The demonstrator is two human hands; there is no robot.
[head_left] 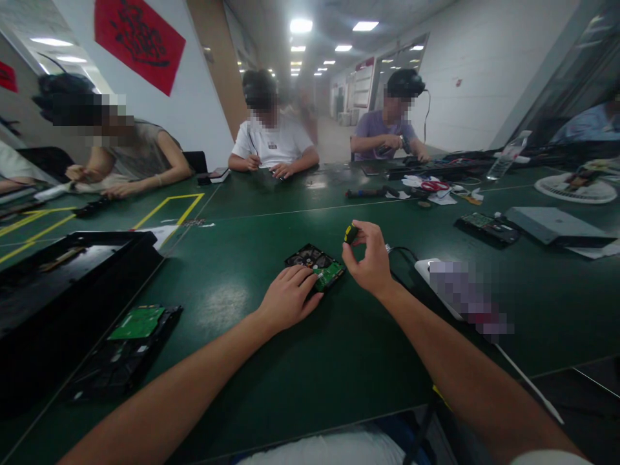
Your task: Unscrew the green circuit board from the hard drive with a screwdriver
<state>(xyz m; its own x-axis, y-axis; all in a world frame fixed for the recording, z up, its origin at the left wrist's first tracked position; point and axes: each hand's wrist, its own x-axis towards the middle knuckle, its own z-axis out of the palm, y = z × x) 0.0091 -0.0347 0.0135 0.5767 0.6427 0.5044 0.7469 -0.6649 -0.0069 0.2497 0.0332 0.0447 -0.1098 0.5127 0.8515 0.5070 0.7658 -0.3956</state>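
Near the middle of the green table lies a hard drive [330,274], its green circuit board and dark metal casing showing. My left hand [289,298] is closed over its near left side, fingers across the top and thumb by the near edge, covering part of it. To the right, my right hand [371,257] pinches a screwdriver [351,233] by its short yellow and black handle, raised above the table. I cannot make out the screwdriver's shaft. The right hand is just beside the drive, apart from it.
A second drive with a green board [138,321] lies left, beside a large black casing [72,278]. To the right are a white power strip [429,274] with a cable, another drive [487,229] and a grey box [557,225]. Co-workers sit across the table.
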